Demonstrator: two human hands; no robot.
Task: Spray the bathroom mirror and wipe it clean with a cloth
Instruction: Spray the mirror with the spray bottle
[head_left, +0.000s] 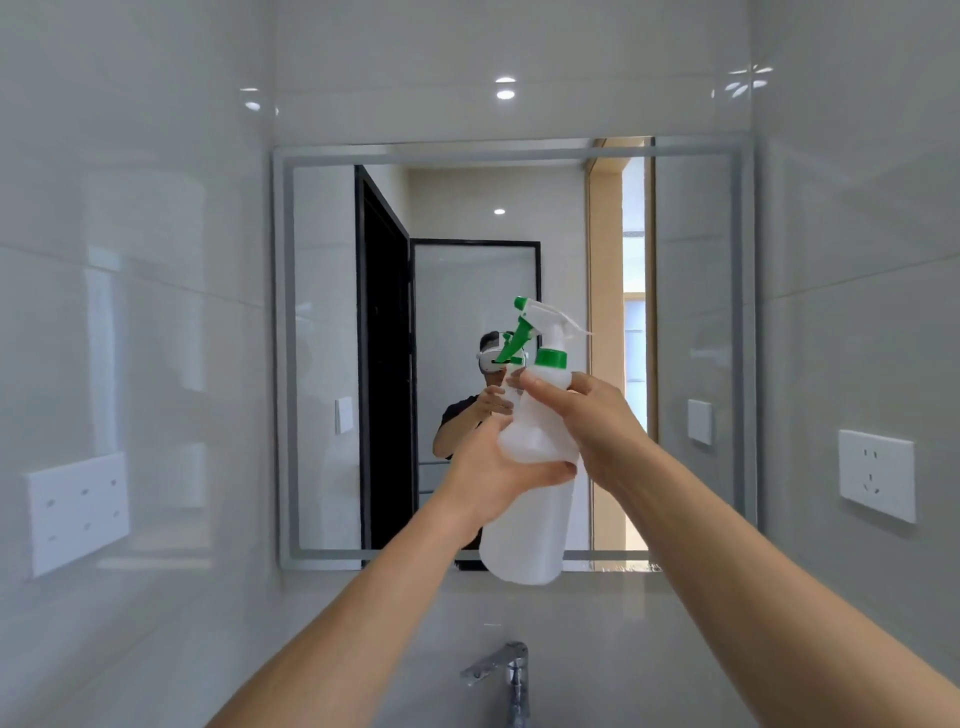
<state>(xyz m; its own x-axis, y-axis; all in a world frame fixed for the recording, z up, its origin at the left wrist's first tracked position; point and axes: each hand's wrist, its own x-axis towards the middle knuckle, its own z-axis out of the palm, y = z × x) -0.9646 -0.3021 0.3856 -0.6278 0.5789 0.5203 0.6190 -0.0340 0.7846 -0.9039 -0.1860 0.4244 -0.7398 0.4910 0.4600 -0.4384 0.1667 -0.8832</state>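
Both hands wrap spray bottle (530, 467): left hand (493, 475) fingers mid-body, right hand (597, 431) at shoulder. I'd move right index onto trigger, aim nozzle at mirror (691, 322).

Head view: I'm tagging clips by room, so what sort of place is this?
Most likely a bathroom: a framed wall mirror on glossy grey tiled walls, with a chrome tap below it. Both hands hold a spray bottle in front of the mirror.

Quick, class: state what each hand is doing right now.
Left hand: grips the spray bottle body.
Right hand: holds the bottle's shoulder below the green collar.
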